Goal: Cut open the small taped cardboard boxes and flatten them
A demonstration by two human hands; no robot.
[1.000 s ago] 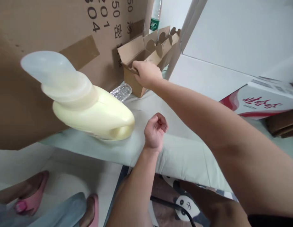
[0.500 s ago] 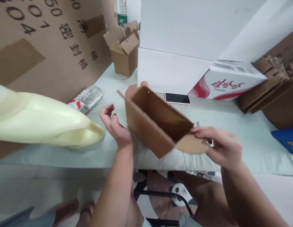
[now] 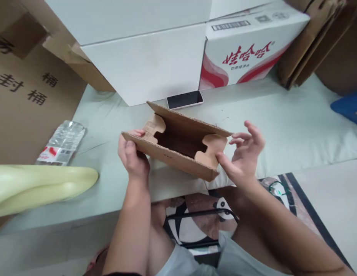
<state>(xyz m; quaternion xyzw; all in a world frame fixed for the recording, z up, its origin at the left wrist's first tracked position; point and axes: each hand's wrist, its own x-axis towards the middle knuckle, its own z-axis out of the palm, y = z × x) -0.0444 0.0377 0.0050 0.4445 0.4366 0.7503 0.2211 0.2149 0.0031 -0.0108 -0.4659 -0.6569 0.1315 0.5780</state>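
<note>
A small brown cardboard box (image 3: 175,157) sits tilted in front of me at the edge of the pale green covering, its top facing up. Both notched end flaps are folded inward over the dark opening, while the two long sides stand up. My left hand (image 3: 134,155) grips the left end, thumb on the near wall and fingertips by the left flap. At the other end, my right hand (image 3: 243,155) has its thumb against the right flap (image 3: 214,147), with the other fingers spread apart and curled in the air.
Behind the box lies a phone (image 3: 185,100) against large white cartons (image 3: 149,65). A crumpled plastic bottle (image 3: 65,140) and a pale yellow smooth object (image 3: 43,188) are at left. Flattened cardboard (image 3: 308,46) and a blue object (image 3: 349,103) stand at right.
The right flap has folded inward, and my right hand has let go of its edge. My left hand has moved from beside the box to grip its left end. The view has shifted right.
</note>
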